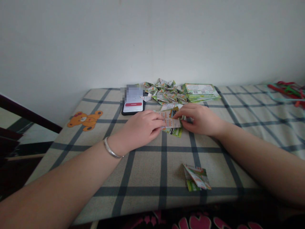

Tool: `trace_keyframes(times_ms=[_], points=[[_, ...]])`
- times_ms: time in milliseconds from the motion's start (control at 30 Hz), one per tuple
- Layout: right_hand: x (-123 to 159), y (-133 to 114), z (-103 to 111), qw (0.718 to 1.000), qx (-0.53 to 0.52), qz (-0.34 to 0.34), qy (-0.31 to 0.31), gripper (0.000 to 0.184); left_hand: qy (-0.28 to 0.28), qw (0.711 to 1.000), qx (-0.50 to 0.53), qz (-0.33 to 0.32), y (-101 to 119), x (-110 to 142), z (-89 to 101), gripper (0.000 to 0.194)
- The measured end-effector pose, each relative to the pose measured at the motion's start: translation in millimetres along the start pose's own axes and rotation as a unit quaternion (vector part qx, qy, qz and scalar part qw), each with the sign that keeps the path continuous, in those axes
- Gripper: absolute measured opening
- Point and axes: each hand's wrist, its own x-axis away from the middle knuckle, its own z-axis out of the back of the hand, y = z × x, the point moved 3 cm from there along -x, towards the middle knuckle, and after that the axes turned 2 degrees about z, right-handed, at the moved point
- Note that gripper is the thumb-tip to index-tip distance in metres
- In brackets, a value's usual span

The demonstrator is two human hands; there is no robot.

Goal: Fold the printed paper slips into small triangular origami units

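Note:
Between my hands, a printed leaflet (171, 123) in white, orange and green lies partly folded on the checked tablecloth. My left hand (149, 125) presses its left side with the fingers held together. At the right side, the thumb and bent fingers of my right hand (196, 119) grip the edge. Just beyond is a heap of folded leaflets (168, 90) with similar print. One folded leaflet (196, 178) stands apart near the front edge, its flaps raised. The fingertips partly cover the leaflet between my hands.
A phone (133, 100) with a lit screen lies left of the heap. A stack of flat leaflets (202, 91) is at the back right by the wall. Farther right sits a clear tray (274, 95) with red and green items. An orange bear sticker (85, 120) marks the left.

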Motion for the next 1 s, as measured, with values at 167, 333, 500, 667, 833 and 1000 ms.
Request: trace_keyframes(times_ms=[167,333,500,667,833,1000], points=[[2,1,1,0.999,0.02,0.03,-0.021,0.027,0.009,1.0,0.005,-0.013,0,-1,0.8,0.025],[2,-1,2,0.998,0.027,0.06,-0.01,0.024,0.022,0.999,-0.003,-0.027,1,0,1.6,0.025],[0,-4,4,0.996,0.021,0.082,-0.006,0.021,0.029,0.997,0.005,-0.064,3,0,0.9,0.024],[-3,-3,1,0.998,-0.009,0.057,-0.022,0.018,0.018,0.993,-0.025,-0.118,8,1,1.7,0.026],[-5,0,-5,0.999,-0.038,-0.001,-0.015,0.015,0.001,0.994,0.001,-0.11,9,0,2.2,0.028],[-6,4,-11,0.998,-0.043,-0.032,0.021,0.012,-0.021,0.995,0.008,-0.092,9,-1,0.6,0.03]])
